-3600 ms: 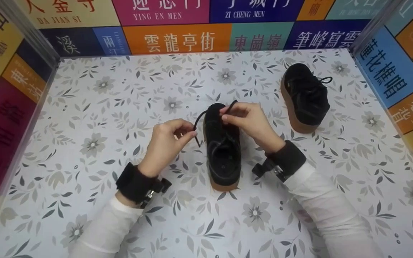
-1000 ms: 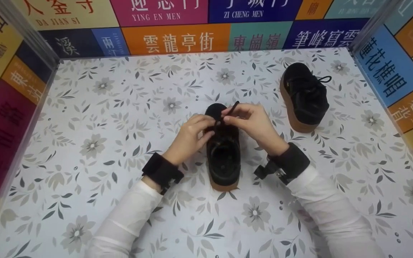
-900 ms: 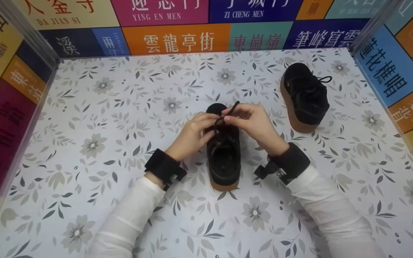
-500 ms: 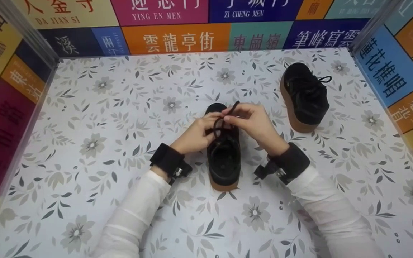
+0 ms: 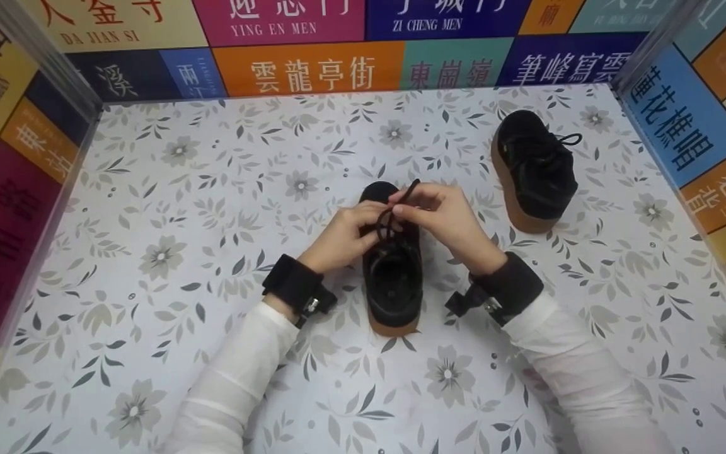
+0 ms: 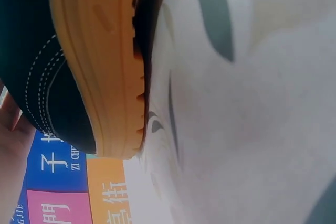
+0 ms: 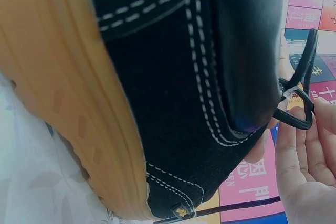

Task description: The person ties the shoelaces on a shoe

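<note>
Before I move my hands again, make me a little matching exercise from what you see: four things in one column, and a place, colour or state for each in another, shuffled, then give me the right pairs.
Things
1. Nearer shoe
2. Farther shoe
3. Tabletop
4. Sleeves

Descriptions
A. Off to the right, untouched
B. Plain white
C. Near the middle, its lace raised
D. White, with grey flowers and leaves

Right pairs: 1-C, 2-A, 3-D, 4-B.

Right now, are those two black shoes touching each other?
Apart: the head view shows floral surface between the near shoe and the far shoe.
</note>
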{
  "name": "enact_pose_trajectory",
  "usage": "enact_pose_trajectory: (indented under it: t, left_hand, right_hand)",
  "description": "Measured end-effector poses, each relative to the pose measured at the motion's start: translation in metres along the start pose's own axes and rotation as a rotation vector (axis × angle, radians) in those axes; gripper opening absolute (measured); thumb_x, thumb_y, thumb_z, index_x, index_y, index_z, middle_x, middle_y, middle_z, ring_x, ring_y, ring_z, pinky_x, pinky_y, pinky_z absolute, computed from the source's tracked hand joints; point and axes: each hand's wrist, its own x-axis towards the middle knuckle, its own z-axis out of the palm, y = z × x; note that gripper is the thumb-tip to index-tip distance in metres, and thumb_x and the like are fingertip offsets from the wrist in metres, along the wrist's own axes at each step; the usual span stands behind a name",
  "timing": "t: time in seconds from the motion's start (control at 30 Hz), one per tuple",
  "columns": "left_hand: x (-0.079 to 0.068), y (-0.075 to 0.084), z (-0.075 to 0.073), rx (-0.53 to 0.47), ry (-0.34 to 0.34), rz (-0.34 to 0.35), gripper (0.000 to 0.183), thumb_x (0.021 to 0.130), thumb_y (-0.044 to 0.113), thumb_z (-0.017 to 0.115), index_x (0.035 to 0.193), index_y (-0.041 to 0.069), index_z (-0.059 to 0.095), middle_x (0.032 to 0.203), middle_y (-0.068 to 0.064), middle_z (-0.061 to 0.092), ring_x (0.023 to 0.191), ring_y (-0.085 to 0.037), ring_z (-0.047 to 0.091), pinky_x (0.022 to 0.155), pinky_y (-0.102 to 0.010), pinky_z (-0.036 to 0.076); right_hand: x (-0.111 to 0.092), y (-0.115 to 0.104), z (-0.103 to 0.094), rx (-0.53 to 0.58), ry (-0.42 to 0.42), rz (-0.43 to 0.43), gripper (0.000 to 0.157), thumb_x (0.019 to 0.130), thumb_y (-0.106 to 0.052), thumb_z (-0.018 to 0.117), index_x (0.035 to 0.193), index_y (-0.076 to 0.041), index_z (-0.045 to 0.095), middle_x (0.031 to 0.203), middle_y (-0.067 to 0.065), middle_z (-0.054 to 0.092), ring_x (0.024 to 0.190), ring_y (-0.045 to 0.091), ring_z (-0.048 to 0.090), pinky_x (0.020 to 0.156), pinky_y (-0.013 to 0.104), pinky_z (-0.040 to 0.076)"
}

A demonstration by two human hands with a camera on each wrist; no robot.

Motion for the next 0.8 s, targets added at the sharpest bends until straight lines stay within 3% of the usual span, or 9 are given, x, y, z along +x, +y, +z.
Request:
enact_pose_trajectory:
  t: [0.17, 0.4, 0.6, 0.8]
  left_hand:
    - [-0.001, 0.004, -0.002, 0.056, 0.014, -0.01, 0.024, 0.093, -0.008, 0.064, 0.113, -0.009, 0.076, 0.124, -0.026, 0.074, 0.128, -0.04, 0.066, 0.118, -0.042, 0.051]
    - [-0.005, 0.009, -0.009, 0.12, 0.108, -0.007, 0.015, 0.095, -0.003, 0.069, 0.107, -0.006, 0.077, 0.112, -0.022, 0.077, 0.111, -0.037, 0.07, 0.103, -0.043, 0.057]
    - [-0.015, 0.009, -0.018, 0.127, 0.182, -0.052, 0.011, 0.098, 0.006, 0.075, 0.104, -0.003, 0.079, 0.102, -0.017, 0.079, 0.1, -0.032, 0.073, 0.095, -0.037, 0.062]
    - [-0.027, 0.007, -0.027, 0.118, 0.22, -0.122, 0.013, 0.097, 0.009, 0.076, 0.103, -0.002, 0.08, 0.101, -0.016, 0.08, 0.1, -0.03, 0.076, 0.095, -0.037, 0.063]
  right_hand:
    - [-0.001, 0.0, -0.001, 0.003, 0.001, 0.0, 0.017, 0.097, -0.002, 0.075, 0.111, 0.008, 0.077, 0.091, -0.014, 0.08, 0.088, 0.005, 0.072, 0.08, 0.018, 0.058]
    - [-0.002, -0.001, 0.0, 0.032, 0.015, -0.006, 0.007, 0.097, -0.002, 0.075, 0.099, -0.005, 0.081, 0.093, -0.012, 0.081, 0.085, 0.006, 0.072, 0.082, 0.021, 0.059]
    - [-0.002, -0.001, 0.001, 0.035, 0.01, -0.011, 0.008, 0.097, -0.001, 0.074, 0.1, 0.005, 0.078, 0.096, -0.012, 0.081, 0.084, 0.005, 0.073, 0.082, 0.02, 0.059]
    - [-0.002, 0.0, 0.001, 0.056, 0.012, 0.0, 0.012, 0.097, -0.001, 0.074, 0.096, -0.01, 0.082, 0.097, -0.007, 0.081, 0.082, 0.007, 0.073, 0.081, 0.021, 0.059]
